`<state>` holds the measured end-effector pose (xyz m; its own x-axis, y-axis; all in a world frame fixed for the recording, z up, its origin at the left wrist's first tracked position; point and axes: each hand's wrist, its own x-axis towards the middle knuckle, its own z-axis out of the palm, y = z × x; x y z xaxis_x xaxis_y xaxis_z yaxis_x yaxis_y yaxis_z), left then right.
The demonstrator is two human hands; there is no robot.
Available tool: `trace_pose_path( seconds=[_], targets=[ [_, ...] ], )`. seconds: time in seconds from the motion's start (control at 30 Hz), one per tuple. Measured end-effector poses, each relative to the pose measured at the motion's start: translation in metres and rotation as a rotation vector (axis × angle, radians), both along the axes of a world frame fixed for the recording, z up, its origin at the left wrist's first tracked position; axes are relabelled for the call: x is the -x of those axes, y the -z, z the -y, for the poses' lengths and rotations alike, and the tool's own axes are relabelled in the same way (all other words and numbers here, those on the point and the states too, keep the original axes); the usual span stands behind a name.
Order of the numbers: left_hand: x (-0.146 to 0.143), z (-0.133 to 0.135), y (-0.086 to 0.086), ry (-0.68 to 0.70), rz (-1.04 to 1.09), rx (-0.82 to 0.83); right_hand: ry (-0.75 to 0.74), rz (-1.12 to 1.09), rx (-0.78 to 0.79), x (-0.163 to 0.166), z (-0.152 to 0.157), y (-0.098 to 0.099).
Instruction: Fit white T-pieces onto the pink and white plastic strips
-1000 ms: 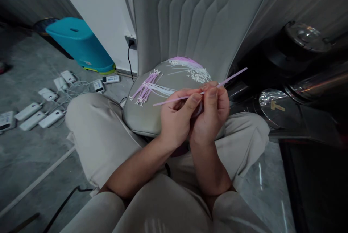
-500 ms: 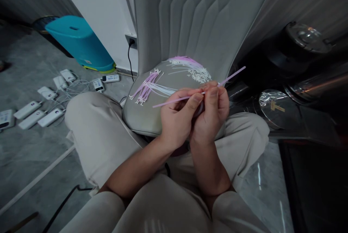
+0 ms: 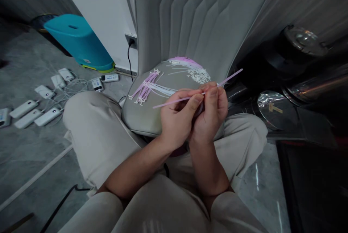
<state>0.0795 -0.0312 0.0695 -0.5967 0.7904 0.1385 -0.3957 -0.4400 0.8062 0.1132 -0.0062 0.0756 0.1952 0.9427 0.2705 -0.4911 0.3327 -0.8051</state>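
Both hands meet over the front of a grey cushioned seat [image 3: 141, 117]. My left hand [image 3: 175, 118] and my right hand [image 3: 210, 113] are closed in a pinch on one long thin pink strip [image 3: 231, 77], which sticks out to the left and up to the right of the fingers. Behind the hands, on the seat, lie a bundle of pink and white strips [image 3: 148, 86], a pile of pink strips [image 3: 185, 61] and a scatter of small white cut pieces [image 3: 199, 76].
A teal plastic stool [image 3: 78, 42] lies tipped by the white wall. Several white power banks with cables [image 3: 35, 107] sit on the grey floor at left. A wall socket with a black cord [image 3: 130, 42] is behind the seat. Shiny metal pots and lids [image 3: 274, 106] stand at right.
The hands keep their pinch on the pink strip. Its right end has dipped slightly and shifted left. The view has drifted a little.
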Motion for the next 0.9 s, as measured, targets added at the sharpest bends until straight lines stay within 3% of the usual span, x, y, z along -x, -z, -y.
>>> trace_pose_path(
  seconds=[0.47, 0.67, 0.9],
  targets=[
    [-0.0001, -0.0003, -0.0012, 0.033, 0.043, 0.025, -0.093, -0.042, 0.065, -0.0011, -0.0012, 0.0013],
    [-0.0008, 0.0007, -0.0025, 0.004, 0.007, 0.022, -0.057, -0.026, 0.003, -0.0005, 0.0009, 0.0008],
    [0.0000, 0.0007, -0.0011, 0.003, -0.006, 0.016, -0.002, 0.047, 0.039, -0.0003, 0.0021, -0.0003]
  ],
)
